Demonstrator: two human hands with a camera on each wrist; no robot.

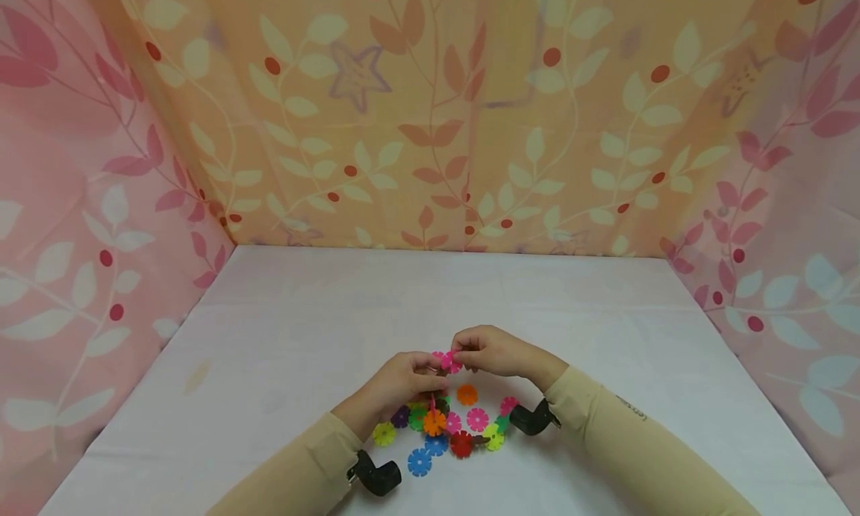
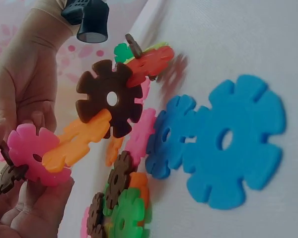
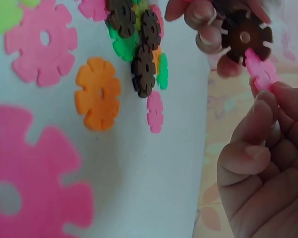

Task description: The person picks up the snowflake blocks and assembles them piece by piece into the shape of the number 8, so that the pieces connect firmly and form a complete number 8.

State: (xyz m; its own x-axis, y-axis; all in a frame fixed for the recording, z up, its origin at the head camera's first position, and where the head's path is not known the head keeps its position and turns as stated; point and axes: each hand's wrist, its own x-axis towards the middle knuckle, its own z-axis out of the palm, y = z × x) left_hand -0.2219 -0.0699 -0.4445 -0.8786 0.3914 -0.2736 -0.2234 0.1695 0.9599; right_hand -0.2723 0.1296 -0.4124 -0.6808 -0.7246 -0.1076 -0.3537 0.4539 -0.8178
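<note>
Both hands meet above the middle of the pile. My left hand (image 1: 406,378) grips a small cluster of notched plastic flower discs. In the left wrist view, a pink disc (image 2: 30,148) between its fingers is slotted to an orange disc (image 2: 77,141), and a dark brown disc (image 2: 109,94) meets the orange one's far end. My right hand (image 1: 493,350) pinches a pink disc (image 3: 263,72) between thumb and finger. This pink disc's edge meets the rim of a brown disc (image 3: 246,37) at the left hand's fingers. Whether these two are interlocked I cannot tell.
Loose discs lie on the white table (image 1: 295,314) below the hands: an orange disc (image 1: 466,395), a red disc (image 1: 461,444), a blue disc (image 1: 419,462), a yellow disc (image 1: 384,434) and several others. Patterned curtains (image 1: 430,128) enclose the back and sides.
</note>
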